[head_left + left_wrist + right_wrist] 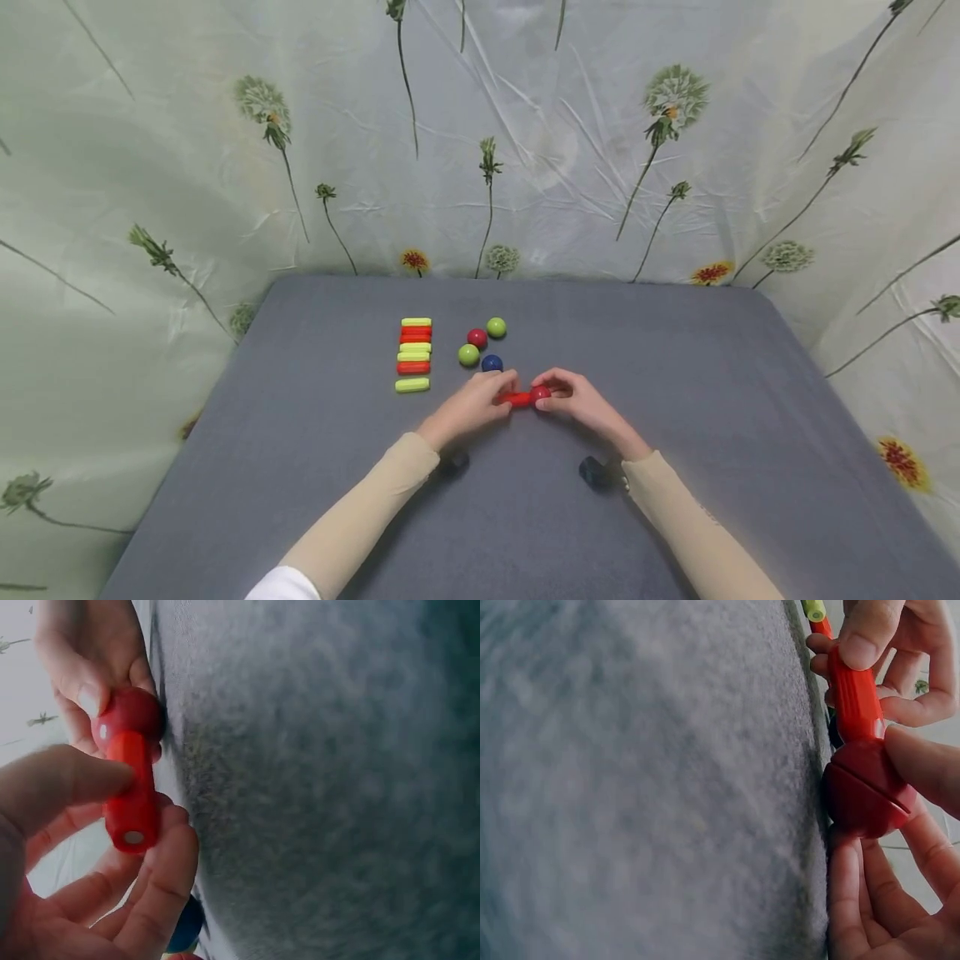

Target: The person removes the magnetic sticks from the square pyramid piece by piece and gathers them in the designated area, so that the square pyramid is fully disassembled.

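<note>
Between thumb and fingers, my left hand [477, 403] pinches a red faceted rod [135, 796] with a pale round disc in its near end. My right hand [581, 406] holds a dark red ball [868, 789] marked by a groove around it. Rod and ball meet end to end, just above the grey cloth. Past the left fingertips lies a blue ball [492, 363]. Behind it are two green balls, one nearer [468, 356] and one farther [497, 327], with another red ball [477, 337] between them.
Left of the balls, several yellow and red rods [414, 357] lie in a column; the nearest yellow rod [412, 385] sits slightly apart. The grey cloth-covered table [675, 350] reaches back to a flower-printed curtain [450, 167]. Dark wrist-camera pieces [595, 473] hang below the wrists.
</note>
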A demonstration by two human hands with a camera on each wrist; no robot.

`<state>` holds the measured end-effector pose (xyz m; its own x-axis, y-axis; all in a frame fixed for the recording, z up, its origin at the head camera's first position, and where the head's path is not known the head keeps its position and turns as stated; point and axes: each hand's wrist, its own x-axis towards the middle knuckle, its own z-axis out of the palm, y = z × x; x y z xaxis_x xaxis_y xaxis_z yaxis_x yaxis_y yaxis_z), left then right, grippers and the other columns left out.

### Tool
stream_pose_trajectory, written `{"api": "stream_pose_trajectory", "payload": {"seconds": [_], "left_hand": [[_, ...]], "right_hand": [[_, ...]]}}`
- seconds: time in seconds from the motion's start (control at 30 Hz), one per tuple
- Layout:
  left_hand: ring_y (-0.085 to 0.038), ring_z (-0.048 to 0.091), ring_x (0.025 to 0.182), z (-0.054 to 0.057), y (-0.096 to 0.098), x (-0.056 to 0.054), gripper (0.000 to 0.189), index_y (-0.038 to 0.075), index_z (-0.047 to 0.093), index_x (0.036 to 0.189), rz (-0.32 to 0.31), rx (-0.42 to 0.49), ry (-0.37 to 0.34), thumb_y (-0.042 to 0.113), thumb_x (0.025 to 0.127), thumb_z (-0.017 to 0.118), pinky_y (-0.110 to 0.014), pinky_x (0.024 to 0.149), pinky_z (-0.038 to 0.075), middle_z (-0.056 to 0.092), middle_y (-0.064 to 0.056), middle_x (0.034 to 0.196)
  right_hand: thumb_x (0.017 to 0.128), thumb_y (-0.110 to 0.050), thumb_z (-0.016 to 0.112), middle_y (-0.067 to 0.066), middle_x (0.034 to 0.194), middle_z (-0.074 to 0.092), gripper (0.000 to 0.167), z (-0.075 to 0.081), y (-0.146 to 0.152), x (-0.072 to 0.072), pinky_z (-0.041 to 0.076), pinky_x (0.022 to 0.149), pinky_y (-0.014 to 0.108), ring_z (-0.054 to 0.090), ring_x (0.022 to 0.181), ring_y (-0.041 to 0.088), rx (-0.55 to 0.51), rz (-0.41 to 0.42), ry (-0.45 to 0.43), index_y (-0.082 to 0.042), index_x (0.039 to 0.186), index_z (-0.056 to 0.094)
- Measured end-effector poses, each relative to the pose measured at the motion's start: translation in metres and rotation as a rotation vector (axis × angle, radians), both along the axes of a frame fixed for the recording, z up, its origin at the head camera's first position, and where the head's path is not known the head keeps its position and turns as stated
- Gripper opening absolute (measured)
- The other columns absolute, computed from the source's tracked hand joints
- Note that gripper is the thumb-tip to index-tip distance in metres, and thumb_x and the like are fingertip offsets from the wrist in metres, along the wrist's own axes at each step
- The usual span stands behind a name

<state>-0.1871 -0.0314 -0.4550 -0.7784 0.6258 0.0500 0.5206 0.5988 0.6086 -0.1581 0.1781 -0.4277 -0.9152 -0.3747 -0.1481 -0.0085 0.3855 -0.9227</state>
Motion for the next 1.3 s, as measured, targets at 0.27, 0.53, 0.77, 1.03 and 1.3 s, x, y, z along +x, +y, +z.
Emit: {"api": "stream_pose_trajectory", "payload": {"seconds": [0.27,0.53,0.77,1.03,1.3], "left_hand": [[-0.012,0.057,0.081,0.006,-0.010,0.006,0.018,0.012,0.061,0.097,0.042,-0.019,-0.009,0.004,0.084,0.070,-0.025,0.075,0.051,0.062,0.001,0.090],[-0.014,0.056,0.084,0.006,-0.064,0.009,0.018,0.012,0.065,0.096,0.101,0.113,0.002,0.001,0.082,0.072,-0.031,0.080,0.049,0.064,0.004,0.090],[-0.021,0.055,0.084,0.006,-0.113,0.015,0.019,0.007,0.067,0.093,0.280,0.108,0.116,-0.004,0.078,0.073,-0.037,0.074,0.050,0.060,-0.004,0.094],[-0.023,0.056,0.082,0.001,-0.129,0.012,0.019,0.003,0.068,0.091,0.358,0.038,0.184,-0.005,0.075,0.076,-0.039,0.075,0.049,0.059,-0.007,0.089],[-0.023,0.056,0.079,0.000,-0.130,0.010,0.019,0.003,0.066,0.088,0.416,0.047,0.184,-0.007,0.075,0.075,-0.039,0.072,0.050,0.056,-0.007,0.087]], "right_hand": [[0.088,-0.015,0.069,0.009,0.103,0.062,0.030,-0.033,0.003,-0.013,0.046,0.079,0.032,0.056,0.089,0.023,0.000,-0.045,0.009,-0.003,0.115,0.061],[0.089,-0.010,0.068,0.014,0.110,0.061,0.030,-0.032,-0.002,-0.023,0.049,0.080,0.028,0.057,0.097,0.025,-0.035,-0.088,0.045,-0.002,0.117,0.060],[0.088,-0.009,0.068,0.015,0.112,0.061,0.029,-0.027,-0.015,-0.046,0.050,0.082,0.034,0.058,0.100,0.027,0.000,-0.173,0.076,-0.002,0.115,0.061],[0.088,-0.010,0.069,0.015,0.111,0.063,0.028,-0.028,-0.028,-0.069,0.046,0.089,0.042,0.059,0.102,0.028,0.100,-0.202,0.135,-0.003,0.114,0.062],[0.088,-0.010,0.068,0.014,0.111,0.063,0.027,-0.029,-0.036,-0.077,0.046,0.089,0.042,0.059,0.102,0.028,0.124,-0.215,0.130,-0.003,0.114,0.062]]}}
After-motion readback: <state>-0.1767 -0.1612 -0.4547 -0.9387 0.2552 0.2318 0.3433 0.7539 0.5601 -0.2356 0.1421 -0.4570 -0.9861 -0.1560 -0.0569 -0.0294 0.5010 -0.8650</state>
